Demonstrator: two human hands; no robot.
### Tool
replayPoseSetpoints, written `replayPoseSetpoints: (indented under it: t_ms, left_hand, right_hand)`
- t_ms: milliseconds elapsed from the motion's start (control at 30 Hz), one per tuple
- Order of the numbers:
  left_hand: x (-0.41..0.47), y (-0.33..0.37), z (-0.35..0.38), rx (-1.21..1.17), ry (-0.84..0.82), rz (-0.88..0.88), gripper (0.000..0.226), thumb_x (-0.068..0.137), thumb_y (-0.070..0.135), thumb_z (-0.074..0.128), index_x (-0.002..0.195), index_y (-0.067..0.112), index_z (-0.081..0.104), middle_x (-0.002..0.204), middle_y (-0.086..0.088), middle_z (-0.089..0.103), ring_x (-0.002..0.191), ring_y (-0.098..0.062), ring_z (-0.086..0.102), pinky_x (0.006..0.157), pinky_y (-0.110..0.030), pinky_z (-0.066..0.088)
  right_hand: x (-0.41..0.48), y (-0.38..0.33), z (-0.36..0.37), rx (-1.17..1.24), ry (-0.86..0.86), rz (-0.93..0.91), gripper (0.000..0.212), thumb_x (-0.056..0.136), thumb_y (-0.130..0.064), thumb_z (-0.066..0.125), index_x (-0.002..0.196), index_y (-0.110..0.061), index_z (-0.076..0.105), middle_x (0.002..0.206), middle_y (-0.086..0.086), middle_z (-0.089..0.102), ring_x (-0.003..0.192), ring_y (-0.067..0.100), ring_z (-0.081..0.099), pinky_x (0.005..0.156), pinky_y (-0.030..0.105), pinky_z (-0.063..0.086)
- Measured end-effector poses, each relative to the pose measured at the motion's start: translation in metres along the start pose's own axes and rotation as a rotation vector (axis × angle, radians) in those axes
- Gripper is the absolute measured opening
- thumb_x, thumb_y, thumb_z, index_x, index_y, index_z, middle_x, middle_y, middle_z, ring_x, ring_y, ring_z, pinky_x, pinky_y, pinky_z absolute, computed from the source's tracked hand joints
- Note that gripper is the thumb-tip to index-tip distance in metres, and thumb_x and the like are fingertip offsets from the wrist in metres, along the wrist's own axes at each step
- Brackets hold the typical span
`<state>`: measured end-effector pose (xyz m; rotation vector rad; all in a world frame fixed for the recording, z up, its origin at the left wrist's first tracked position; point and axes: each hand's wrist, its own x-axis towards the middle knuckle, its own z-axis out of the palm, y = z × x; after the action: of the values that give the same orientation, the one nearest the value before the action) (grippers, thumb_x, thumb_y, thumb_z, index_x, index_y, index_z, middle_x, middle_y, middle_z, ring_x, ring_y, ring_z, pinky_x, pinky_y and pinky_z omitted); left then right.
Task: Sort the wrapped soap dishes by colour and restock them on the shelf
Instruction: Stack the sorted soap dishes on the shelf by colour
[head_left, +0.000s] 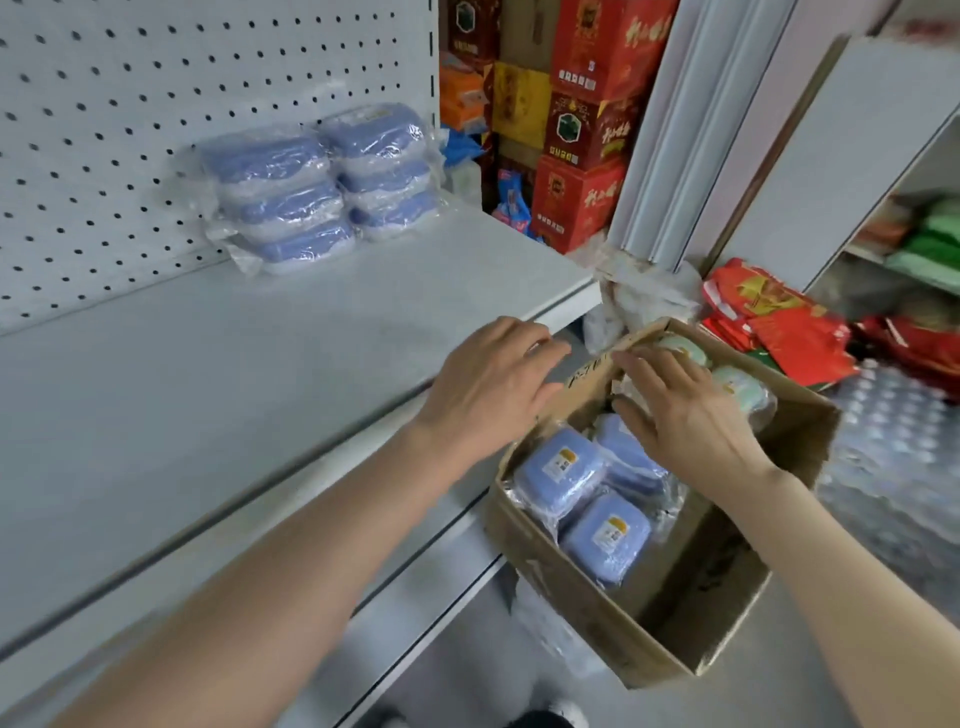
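Left hand (488, 384), fingers loose, beside cardboard box (727, 597) rim; right hand (685, 415), fingers spread, inside box above blue soap dishes (561, 478); green soap dishes (740, 387) behind; stacked blue dishes (322, 182) on shelf (208, 415).

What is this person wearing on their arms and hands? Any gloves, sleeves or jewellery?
Nothing that shows. The left hand and right hand are ungloved, and no ring is visible on the fingers in view. The left forearm and right forearm are uncovered all the way to the picture's edge: no sleeve, watch, bracelet or wristband.
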<state>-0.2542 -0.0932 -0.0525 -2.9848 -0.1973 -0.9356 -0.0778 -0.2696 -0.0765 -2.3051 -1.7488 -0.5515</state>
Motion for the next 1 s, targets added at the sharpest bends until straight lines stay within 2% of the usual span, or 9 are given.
replayPoseSetpoints:
  t_ms: [100, 167, 333, 433, 600, 733, 833, 1000]
  left_hand:
    - [-0.015, 0.029, 0.038, -0.075, -0.126, -0.048, 0.033, 0.082, 0.027, 0.071, 0.113, 0.016, 0.066, 0.109, -0.001, 0.063, 0.095, -0.024, 0.057, 0.081, -0.036, 0.051]
    - [-0.027, 0.046, 0.062, -0.126, -0.231, -0.128, 0.038, 0.082, 0.027, 0.071, 0.118, 0.018, 0.063, 0.116, 0.001, 0.06, 0.1, -0.024, 0.056, 0.08, -0.036, 0.053]
    - [-0.05, 0.073, 0.124, -0.109, -0.485, -0.355, 0.058, 0.09, 0.036, 0.063, 0.142, 0.022, 0.041, 0.148, -0.003, 0.036, 0.13, -0.026, 0.04, 0.099, -0.035, 0.043]
    - [-0.052, 0.084, 0.151, -0.038, -0.588, -0.467, 0.068, 0.091, 0.043, 0.061, 0.148, 0.024, 0.03, 0.155, -0.007, 0.025, 0.137, -0.028, 0.034, 0.106, -0.037, 0.037]
    - [-0.051, 0.093, 0.185, 0.0, -0.623, -0.625, 0.072, 0.088, 0.048, 0.064, 0.147, 0.027, 0.028, 0.151, -0.008, 0.029, 0.132, -0.028, 0.04, 0.102, -0.037, 0.043]
    - [-0.054, 0.095, 0.198, 0.022, -0.578, -0.663, 0.073, 0.082, 0.046, 0.071, 0.143, 0.026, 0.036, 0.146, -0.011, 0.037, 0.129, -0.03, 0.044, 0.102, -0.038, 0.044]
    - [-0.053, 0.095, 0.203, 0.034, -0.556, -0.677, 0.075, 0.082, 0.049, 0.069, 0.143, 0.024, 0.034, 0.144, -0.01, 0.04, 0.127, -0.028, 0.045, 0.102, -0.036, 0.043]
    - [-0.052, 0.091, 0.215, 0.085, -0.572, -0.726, 0.093, 0.079, 0.058, 0.068, 0.149, 0.02, 0.019, 0.142, -0.009, 0.043, 0.124, -0.026, 0.049, 0.102, -0.033, 0.045]
  right_hand:
    - [-0.045, 0.013, 0.025, 0.045, -0.133, 0.062, 0.052, 0.087, -0.027, 0.069, 0.134, -0.011, 0.054, 0.127, 0.013, 0.057, 0.111, 0.035, 0.056, 0.087, 0.045, 0.051]
    - [-0.074, 0.021, 0.042, 0.061, -0.266, 0.116, 0.056, 0.085, -0.029, 0.07, 0.136, -0.013, 0.053, 0.13, 0.012, 0.057, 0.113, 0.035, 0.058, 0.087, 0.046, 0.054]
    - [-0.121, 0.058, 0.075, 0.132, -0.554, 0.209, 0.06, 0.085, -0.03, 0.069, 0.141, -0.016, 0.049, 0.134, 0.009, 0.055, 0.121, 0.034, 0.055, 0.097, 0.043, 0.049]
    - [-0.116, 0.087, 0.088, 0.122, -0.634, 0.213, 0.064, 0.09, -0.036, 0.063, 0.147, -0.02, 0.039, 0.142, 0.006, 0.049, 0.129, 0.029, 0.047, 0.105, 0.038, 0.042]
    - [-0.065, 0.123, 0.129, 0.12, -0.705, 0.232, 0.067, 0.096, -0.041, 0.054, 0.151, -0.022, 0.021, 0.15, 0.008, 0.036, 0.134, 0.03, 0.04, 0.105, 0.041, 0.044]
    - [-0.034, 0.124, 0.172, 0.107, -0.732, 0.23, 0.077, 0.095, -0.051, 0.052, 0.153, -0.021, 0.012, 0.156, 0.011, 0.028, 0.141, 0.035, 0.032, 0.113, 0.047, 0.034]
    - [-0.029, 0.123, 0.198, 0.112, -0.769, 0.24, 0.084, 0.093, -0.057, 0.051, 0.154, -0.02, 0.006, 0.157, 0.013, 0.026, 0.142, 0.036, 0.03, 0.114, 0.048, 0.028]
    - [-0.037, 0.115, 0.206, 0.127, -0.738, 0.301, 0.086, 0.092, -0.05, 0.056, 0.154, -0.02, 0.005, 0.147, 0.017, 0.036, 0.132, 0.036, 0.041, 0.105, 0.045, 0.039]
